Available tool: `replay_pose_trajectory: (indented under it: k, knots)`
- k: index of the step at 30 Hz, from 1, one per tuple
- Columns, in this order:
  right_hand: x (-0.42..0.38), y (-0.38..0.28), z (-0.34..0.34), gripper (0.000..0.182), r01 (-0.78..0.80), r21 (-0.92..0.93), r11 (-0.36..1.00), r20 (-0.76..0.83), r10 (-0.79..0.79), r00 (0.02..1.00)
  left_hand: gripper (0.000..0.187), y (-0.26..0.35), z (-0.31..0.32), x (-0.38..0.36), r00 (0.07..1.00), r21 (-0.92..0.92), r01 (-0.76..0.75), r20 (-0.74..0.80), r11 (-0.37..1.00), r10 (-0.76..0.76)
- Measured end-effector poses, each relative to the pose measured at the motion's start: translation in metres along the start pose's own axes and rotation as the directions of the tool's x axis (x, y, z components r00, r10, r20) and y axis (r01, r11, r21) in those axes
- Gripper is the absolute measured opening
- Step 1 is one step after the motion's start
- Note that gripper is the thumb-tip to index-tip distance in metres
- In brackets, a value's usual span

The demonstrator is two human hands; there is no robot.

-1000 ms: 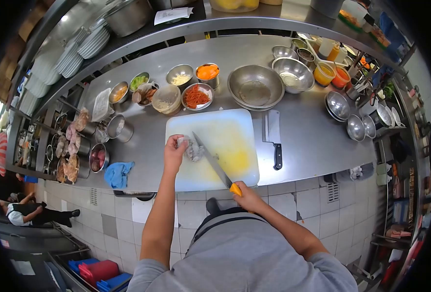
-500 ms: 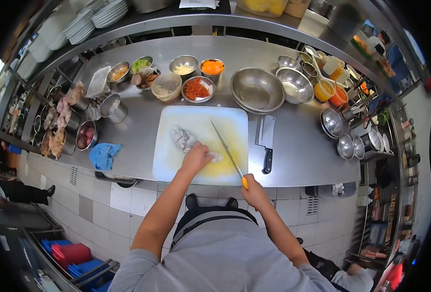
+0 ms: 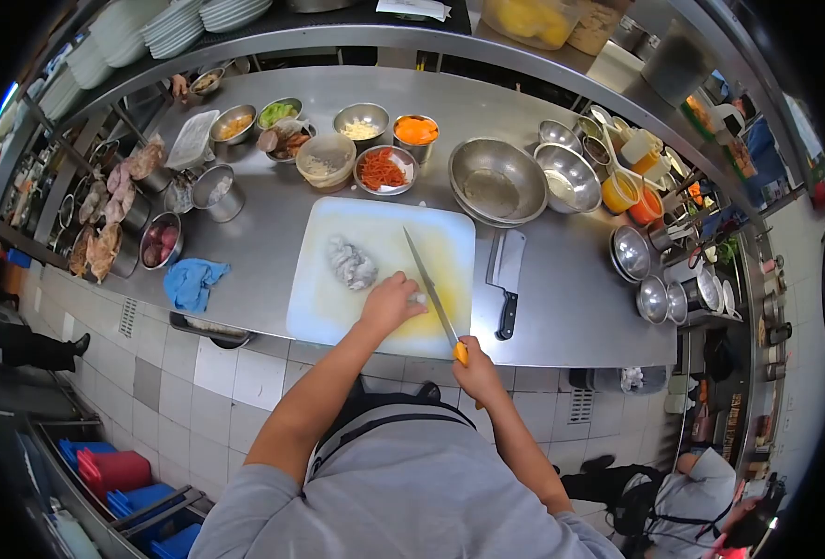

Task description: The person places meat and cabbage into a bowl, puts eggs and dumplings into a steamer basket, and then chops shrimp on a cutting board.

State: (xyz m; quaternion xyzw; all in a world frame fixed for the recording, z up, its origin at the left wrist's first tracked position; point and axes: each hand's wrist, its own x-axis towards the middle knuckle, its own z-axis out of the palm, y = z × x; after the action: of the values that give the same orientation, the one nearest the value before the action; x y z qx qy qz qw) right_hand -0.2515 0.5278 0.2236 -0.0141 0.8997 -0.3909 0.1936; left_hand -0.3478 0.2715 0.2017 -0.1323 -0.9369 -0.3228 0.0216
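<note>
A white cutting board [image 3: 315, 312] with yellow-tinted patches lies near the table's front edge. On its left half sits a heap of greyish-white, glistening raw food [image 3: 352, 264]. My left hand [image 3: 392, 304] is just below the heap, fingers curled round a small pale piece [image 3: 418, 299] of what looks like the same food. In my right hand [image 3: 479, 374], at the board's lower right corner, is the yellow handle of a long knife [image 3: 427, 281]. Its blade slants up and left across the board, close to the fingertips of my left hand.
A cleaver [image 3: 506, 284] lies right of the board, beside large metal bowls [image 3: 497, 182]. Behind the board stand bowls of shredded carrot [image 3: 382, 170] and other ingredients. A blue cloth [image 3: 193, 282] rests at left. Another person [image 3: 678, 498] is behind at lower right; someone's hand [image 3: 180, 88] shows at far left.
My left hand has lifted slightly, with the pale piece now up at its fingertips. The knife has shifted a little left. A person at lower right shows more, and a hand and small bowl appear at upper left.
</note>
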Motion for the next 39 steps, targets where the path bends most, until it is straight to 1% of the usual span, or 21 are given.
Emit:
replay_pose_trajectory:
  k: [1, 2, 4, 5, 7, 11, 13, 14, 16, 17, 19, 22, 26, 28, 29, 31, 32, 34, 35, 37, 39]
  knots:
    - [-0.001, -0.001, -0.001, 0.051, 0.009, -0.009, 1.0, -0.007, -0.009, 1.0, 0.034, 0.003, -0.001, -0.002, 0.999, -0.024, 0.001, -0.045, 1.0, -0.002]
    - [-0.003, -0.002, -0.002, 0.051, 0.004, -0.007, 1.0, -0.01, -0.005, 1.0, 0.034, 0.005, -0.003, -0.004, 0.999, -0.026, -0.002, -0.04, 1.0, 0.001]
    - [-0.005, -0.005, -0.002, 0.051, 0.063, -0.019, 0.998, -0.019, -0.063, 0.998, 0.028, 0.0, -0.009, -0.007, 0.985, -0.16, -0.127, -0.138, 0.979, 0.105]
    - [-0.004, -0.005, 0.002, 0.051, 0.062, -0.014, 0.998, -0.024, -0.062, 0.998, 0.028, -0.005, -0.009, -0.007, 0.985, -0.158, -0.132, -0.134, 0.979, 0.112]
    - [-0.003, -0.002, 0.007, 0.051, 0.111, -0.07, 0.991, -0.055, -0.115, 0.992, 0.019, -0.015, -0.002, -0.006, 0.971, -0.098, -0.22, -0.114, 0.971, 0.209]
    - [0.003, -0.012, 0.007, 0.051, 0.11, -0.105, 0.988, -0.023, -0.113, 0.993, 0.012, -0.01, 0.008, -0.012, 0.972, -0.086, -0.191, -0.156, 0.978, 0.176]
    - [0.004, -0.03, -0.001, 0.048, 0.092, -0.216, 0.972, -0.038, -0.102, 0.994, 0.011, -0.008, 0.011, -0.013, 0.97, -0.061, -0.175, -0.181, 0.983, 0.162]
    - [0.008, -0.036, -0.003, 0.048, 0.092, -0.217, 0.972, -0.039, -0.103, 0.994, 0.011, -0.007, 0.01, -0.013, 0.97, -0.062, -0.176, -0.182, 0.982, 0.163]
    - [0.014, -0.048, -0.009, 0.041, 0.022, -0.305, 0.952, 0.044, -0.009, 0.999, 0.012, -0.003, 0.008, -0.013, 0.976, -0.012, -0.166, -0.146, 0.986, 0.163]
    - [0.016, -0.054, -0.013, 0.041, 0.016, -0.306, 0.952, 0.042, -0.003, 0.999, 0.012, -0.001, 0.008, -0.012, 0.976, -0.017, -0.168, -0.143, 0.986, 0.164]
    - [0.016, -0.072, -0.022, 0.034, -0.043, -0.402, 0.915, 0.161, 0.117, 0.98, 0.01, -0.003, 0.01, -0.008, 0.977, 0.005, -0.14, -0.161, 0.99, 0.139]
    - [0.007, -0.096, -0.03, 0.033, -0.071, -0.454, 0.888, 0.184, 0.172, 0.968, 0.012, -0.005, 0.014, -0.005, 0.977, 0.047, -0.124, -0.166, 0.991, 0.13]
    - [0.002, -0.099, -0.02, 0.033, -0.074, -0.455, 0.887, 0.199, 0.182, 0.963, 0.011, -0.006, 0.014, -0.004, 0.981, 0.062, -0.111, -0.15, 0.992, 0.119]
    - [0.012, -0.082, -0.002, 0.033, -0.088, -0.414, 0.906, 0.133, 0.156, 0.979, 0.011, -0.008, 0.017, -0.005, 0.974, 0.054, -0.129, -0.181, 0.99, 0.137]
    - [0.021, -0.073, 0.005, 0.033, -0.089, -0.417, 0.905, 0.135, 0.158, 0.978, 0.011, -0.009, 0.018, -0.005, 0.974, 0.051, -0.127, -0.181, 0.991, 0.134]
    - [0.039, -0.066, 0.012, 0.033, -0.006, -0.405, 0.914, 0.09, 0.047, 0.995, 0.01, -0.01, 0.016, -0.003, 0.982, 0.075, -0.111, -0.145, 0.991, 0.121]
    - [0.044, -0.066, 0.009, 0.033, -0.003, -0.404, 0.915, 0.088, 0.042, 0.995, 0.01, -0.009, 0.015, -0.002, 0.981, 0.078, -0.112, -0.148, 0.991, 0.123]
    - [0.048, -0.077, -0.004, 0.034, 0.008, -0.394, 0.919, 0.136, 0.049, 0.99, 0.011, -0.008, 0.013, -0.004, 0.981, 0.075, -0.111, -0.151, 0.991, 0.121]
    - [0.044, -0.08, -0.011, 0.034, 0.008, -0.39, 0.921, 0.13, 0.047, 0.99, 0.011, -0.008, 0.013, -0.004, 0.98, 0.079, -0.117, -0.151, 0.99, 0.128]
    - [0.027, -0.094, -0.026, 0.034, -0.035, -0.428, 0.903, 0.187, 0.127, 0.974, 0.01, -0.008, 0.018, -0.004, 0.972, 0.07, -0.115, -0.199, 0.991, 0.127]
    - [0.016, -0.088, -0.017, 0.033, -0.056, -0.42, 0.906, 0.178, 0.143, 0.974, 0.01, -0.008, 0.022, -0.003, 0.974, 0.096, -0.105, -0.189, 0.99, 0.121]
